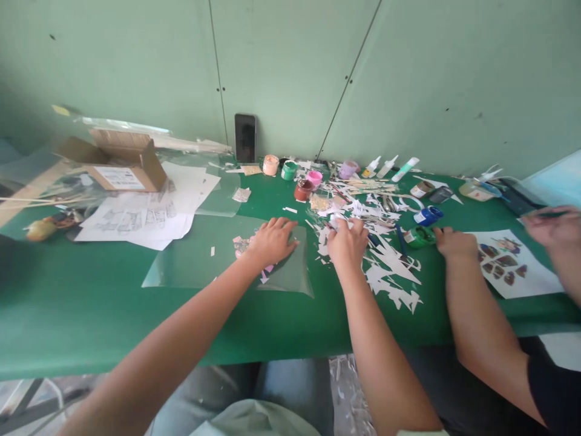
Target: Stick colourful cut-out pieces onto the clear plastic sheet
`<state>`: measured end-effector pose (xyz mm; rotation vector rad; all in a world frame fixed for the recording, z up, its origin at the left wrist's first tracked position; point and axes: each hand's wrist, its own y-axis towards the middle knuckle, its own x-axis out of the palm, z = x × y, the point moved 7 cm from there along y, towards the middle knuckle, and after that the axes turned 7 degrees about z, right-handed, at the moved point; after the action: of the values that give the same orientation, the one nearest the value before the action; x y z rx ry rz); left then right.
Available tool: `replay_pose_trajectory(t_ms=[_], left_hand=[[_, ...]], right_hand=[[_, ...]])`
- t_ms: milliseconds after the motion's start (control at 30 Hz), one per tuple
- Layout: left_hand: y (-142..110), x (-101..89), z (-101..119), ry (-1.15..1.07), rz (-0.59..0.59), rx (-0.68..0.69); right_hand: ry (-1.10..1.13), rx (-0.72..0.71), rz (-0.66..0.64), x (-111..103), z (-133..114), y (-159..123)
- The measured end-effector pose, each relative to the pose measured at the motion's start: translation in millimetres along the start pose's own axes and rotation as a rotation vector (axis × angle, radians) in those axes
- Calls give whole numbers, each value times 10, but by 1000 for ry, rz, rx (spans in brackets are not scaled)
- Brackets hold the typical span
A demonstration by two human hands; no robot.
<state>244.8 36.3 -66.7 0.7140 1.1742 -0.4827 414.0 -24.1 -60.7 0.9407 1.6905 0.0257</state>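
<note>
My left hand (275,241) lies with its fingers stretched out over small pink and patterned paper pieces (267,270) on a clear plastic sheet (181,266). It covers part of these pieces. My right hand (348,242) is at the near edge of a pile of white paper scraps (390,266). Its fingers curl downward among the scraps, and what they hold, if anything, is hidden. A small white strip (212,251) lies on the plastic sheet left of my left hand.
Paint jars (303,190), glue bottles (371,166) and a propped phone (246,138) stand toward the wall. Left are printed sheets (136,218) and an opened cardboard box (131,169). A co-worker's hand (456,242) touches a green paint jar (419,237), beside a painted paper (540,275).
</note>
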Motion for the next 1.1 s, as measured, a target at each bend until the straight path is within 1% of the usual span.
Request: replay_pose_trajectory(t_ms=[33,67,100,167,233,300,367,400,467,500,567,600,633,700,767,800,900,967,1033,1100], left_hand=[[56,42,-30,27,11,20],[92,74,-70,53,22,43],[111,94,-122,79,29,57],[113,100,-239,112,42,66],[93,71,-350,119,59,52],[73,35,-432,111,80,37],[70,16,-484,99,91,27],[77,13,-500,97,92,26],[103,9,-521,99,90,23],[119,6,-528,99,88,20],[144,2,-521,85,79,28],[148,9,-496,67,62,55],[143,26,-456,44,35,96],[102,79,-353,-4,-34,187],[45,135,-266,-17,-90,226],[21,156,-235,-6,-106,218],[-20,184,-160,54,-138,162],[-15,158,-105,88,-146,139],[11,108,-62,124,-142,125],[43,71,-49,155,-148,108]], right_hand=[[55,-47,18,3,-66,35],[124,-112,0,27,-152,73],[197,-191,-53,73,-257,107],[309,-350,-203,200,-483,146],[325,-448,-308,333,-662,150],[246,-465,-347,460,-754,132],[146,-450,-359,552,-778,93],[112,-439,-345,563,-765,79],[62,-366,-262,500,-663,98],[26,-292,-203,438,-561,130],[-94,-79,-119,313,-280,196],[-161,23,-125,277,-139,212],[-214,104,-166,268,-19,216],[-266,181,-288,302,119,202],[-259,165,-367,339,126,192],[-249,143,-364,335,97,197],[-205,70,-248,232,-41,235],[-171,49,-187,159,-124,239],[-128,34,-205,147,-188,209],[-76,11,-262,178,-243,150]])
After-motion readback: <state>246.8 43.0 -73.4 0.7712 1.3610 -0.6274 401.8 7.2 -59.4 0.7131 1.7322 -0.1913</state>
